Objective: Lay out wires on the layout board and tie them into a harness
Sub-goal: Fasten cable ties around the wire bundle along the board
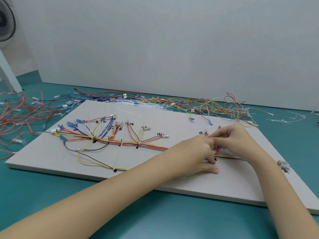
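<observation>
Working right of the board's (155, 171) middle, my left hand (195, 152) and right hand (236, 140) pinch red wires (217, 149) there. Left of them the trunk (127, 143) looks tied; the right end and loose wires (198, 103) behind the board remain.

One layout board (155, 169) lies on the table (155, 218). Two hands work on it, the left hand (196, 152) and right hand (234, 140). One harness (120, 141) spans the board. One fan (6, 21) stands at the far left corner. Loose wires are too tangled to count.
</observation>
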### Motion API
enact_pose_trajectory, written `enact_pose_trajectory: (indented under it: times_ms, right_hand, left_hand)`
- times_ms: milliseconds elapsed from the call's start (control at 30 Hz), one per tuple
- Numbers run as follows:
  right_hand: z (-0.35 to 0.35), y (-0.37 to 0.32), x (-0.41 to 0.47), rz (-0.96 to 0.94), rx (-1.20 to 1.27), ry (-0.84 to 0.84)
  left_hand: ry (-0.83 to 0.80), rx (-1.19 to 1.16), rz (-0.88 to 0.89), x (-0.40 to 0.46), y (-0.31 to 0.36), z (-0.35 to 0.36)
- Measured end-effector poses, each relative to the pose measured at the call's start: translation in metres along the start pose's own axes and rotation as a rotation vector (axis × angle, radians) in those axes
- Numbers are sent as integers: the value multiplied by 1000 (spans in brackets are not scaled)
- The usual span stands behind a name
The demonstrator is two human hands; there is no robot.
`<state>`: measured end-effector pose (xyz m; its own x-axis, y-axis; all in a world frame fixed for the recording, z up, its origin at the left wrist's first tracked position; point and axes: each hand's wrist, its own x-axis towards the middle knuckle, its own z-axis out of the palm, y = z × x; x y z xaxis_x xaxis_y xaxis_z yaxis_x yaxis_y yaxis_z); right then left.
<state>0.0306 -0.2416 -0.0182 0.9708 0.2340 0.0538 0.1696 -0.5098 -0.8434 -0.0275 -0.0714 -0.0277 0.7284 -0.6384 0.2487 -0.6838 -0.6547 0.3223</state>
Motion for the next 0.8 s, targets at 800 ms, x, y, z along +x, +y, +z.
enact_pose_trajectory:
  times_ms: [800]
  right_hand:
    - [5, -4, 0, -8, -182, 16]
  left_hand:
    - [-149, 854, 465, 18, 5, -8]
